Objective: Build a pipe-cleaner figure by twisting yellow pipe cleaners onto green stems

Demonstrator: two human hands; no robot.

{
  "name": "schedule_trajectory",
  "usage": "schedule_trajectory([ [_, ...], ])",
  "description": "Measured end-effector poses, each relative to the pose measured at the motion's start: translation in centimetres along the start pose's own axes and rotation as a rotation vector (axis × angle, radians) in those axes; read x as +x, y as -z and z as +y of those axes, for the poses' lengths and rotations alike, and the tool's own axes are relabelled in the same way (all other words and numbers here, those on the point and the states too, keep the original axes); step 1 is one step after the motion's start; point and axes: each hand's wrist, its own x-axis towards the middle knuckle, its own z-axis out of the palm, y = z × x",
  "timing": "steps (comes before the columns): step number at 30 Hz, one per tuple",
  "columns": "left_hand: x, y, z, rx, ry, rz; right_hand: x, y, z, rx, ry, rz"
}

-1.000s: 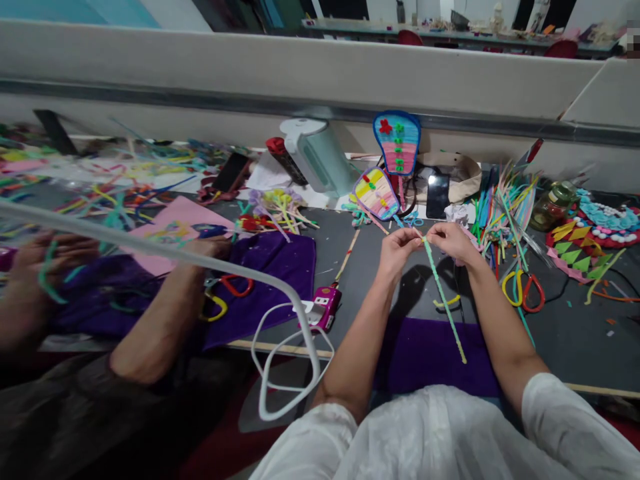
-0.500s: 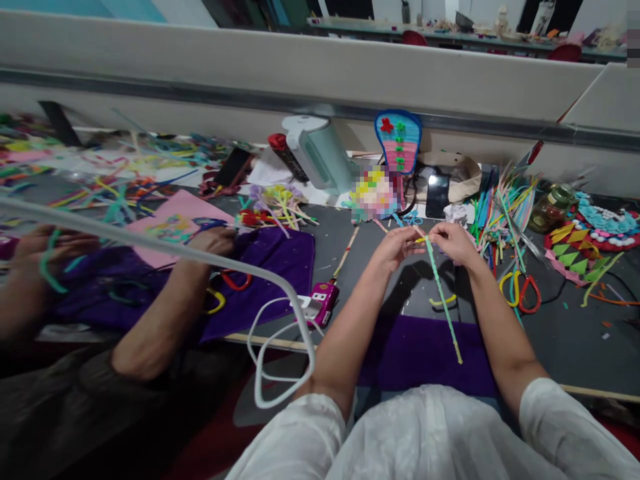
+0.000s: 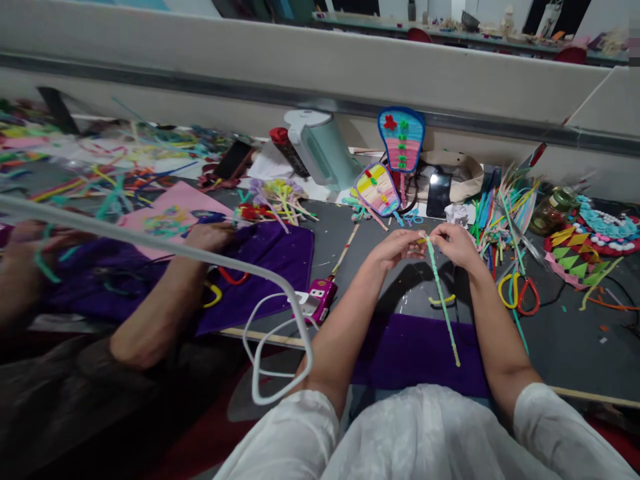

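Observation:
My left hand [image 3: 400,249] and my right hand [image 3: 454,244] meet over the grey table, fingers pinched together. Between their fingertips is the upper end of a green twisted pipe cleaner [image 3: 442,293], with a bit of yellow at the pinch. Its long green part hangs down toward me and ends in a yellow tip. Both hands grip it at the top; the exact finger contact is small and partly hidden. A short yellow pipe cleaner piece [image 3: 443,301] lies on the table below my hands. Nearer me a purple cloth [image 3: 420,353] lies along the table edge.
Yellow and red scissors [image 3: 519,293] lie right, beside a bundle of pipe cleaners [image 3: 510,213] and a glass jar [image 3: 553,210]. Behind stand a kettle [image 3: 325,150] and striped fans [image 3: 401,141]. A purple power strip [image 3: 320,300] and white cable [image 3: 280,287] are left, near a co-worker's hands [image 3: 213,237].
My hands stay together at the pipe cleaner's top, with only slight finger movement. The view has shifted a little. The co-worker's hands have barely moved.

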Motion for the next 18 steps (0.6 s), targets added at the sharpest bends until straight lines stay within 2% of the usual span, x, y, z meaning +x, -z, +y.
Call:
schedule_trajectory([
  [8, 0.02, 0.37, -0.31, -0.018, 0.01, 0.02, 0.34, -0.52, 0.56, -0.003, -0.059, -0.002],
  [18, 0.35, 0.76, -0.98, -0.109, -0.011, 0.042, 0.73, -1.05, -0.02, -0.012, -0.007, 0.003],
])
